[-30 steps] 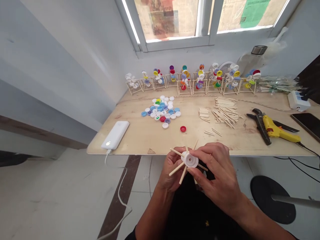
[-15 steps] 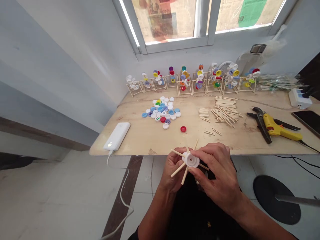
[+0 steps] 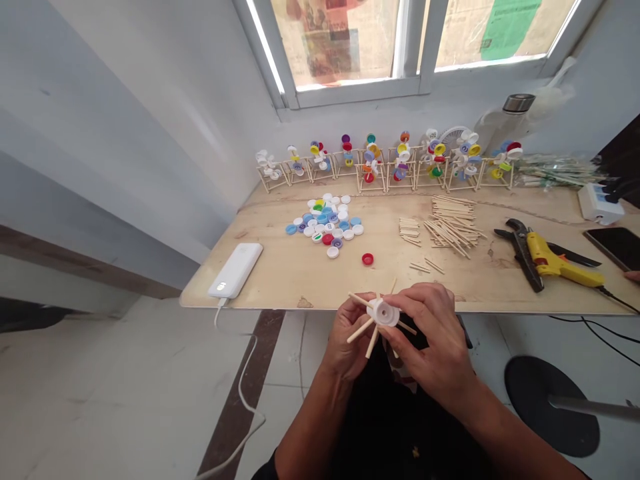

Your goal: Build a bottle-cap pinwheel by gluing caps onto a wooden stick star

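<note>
The left hand grips a round white hub from behind, near the desk; the right hand pinches the hub narrowly. Wooden sticks radiate like spokes.

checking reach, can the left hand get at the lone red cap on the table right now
Probably yes, once the left hand lets go of the white piece with stick spokes. The lone red cap lies a little beyond, uncovered, with nothing seen blocking the way.

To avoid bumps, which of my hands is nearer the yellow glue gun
Right. Your right hand is left of the glue gun, closer to you; your left hand is farther left.
</note>
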Demonstrator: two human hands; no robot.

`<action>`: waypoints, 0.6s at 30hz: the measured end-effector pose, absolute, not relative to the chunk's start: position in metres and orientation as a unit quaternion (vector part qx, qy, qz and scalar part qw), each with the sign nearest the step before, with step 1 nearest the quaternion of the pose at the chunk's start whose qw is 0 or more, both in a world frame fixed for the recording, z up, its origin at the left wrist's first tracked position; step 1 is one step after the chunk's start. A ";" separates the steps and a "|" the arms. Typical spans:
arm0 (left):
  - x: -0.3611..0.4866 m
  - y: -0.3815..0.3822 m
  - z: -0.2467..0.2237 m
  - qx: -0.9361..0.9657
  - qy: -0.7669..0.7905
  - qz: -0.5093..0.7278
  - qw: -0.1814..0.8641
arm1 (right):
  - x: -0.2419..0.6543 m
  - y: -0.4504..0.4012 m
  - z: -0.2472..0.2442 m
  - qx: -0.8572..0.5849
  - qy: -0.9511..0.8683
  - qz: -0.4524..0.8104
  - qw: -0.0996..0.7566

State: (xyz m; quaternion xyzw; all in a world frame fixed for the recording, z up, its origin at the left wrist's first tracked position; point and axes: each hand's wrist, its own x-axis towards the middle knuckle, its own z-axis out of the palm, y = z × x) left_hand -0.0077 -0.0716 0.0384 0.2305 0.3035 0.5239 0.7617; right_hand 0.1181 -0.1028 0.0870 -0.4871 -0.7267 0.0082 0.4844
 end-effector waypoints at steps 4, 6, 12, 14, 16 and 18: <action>-0.008 -0.065 0.040 0.230 0.316 0.502 0.771 | 0.123 -0.097 0.083 -0.504 -0.723 -0.016 0.471; -0.013 -0.062 0.042 0.229 0.306 0.494 0.781 | 0.126 -0.094 0.081 -0.506 -0.727 -0.039 0.463; -0.023 -0.056 0.049 0.284 0.304 0.492 0.765 | 0.133 -0.083 0.073 -0.509 -0.744 -0.087 0.425; -0.019 -0.055 0.051 0.310 0.333 0.479 0.750 | 0.133 -0.080 0.070 -0.507 -0.749 -0.091 0.417; -0.012 -0.053 0.052 0.319 0.362 0.477 0.734 | 0.133 -0.078 0.067 -0.506 -0.754 -0.095 0.409; -0.005 -0.051 0.052 0.313 0.385 0.487 0.719 | 0.134 -0.077 0.064 -0.505 -0.757 -0.096 0.404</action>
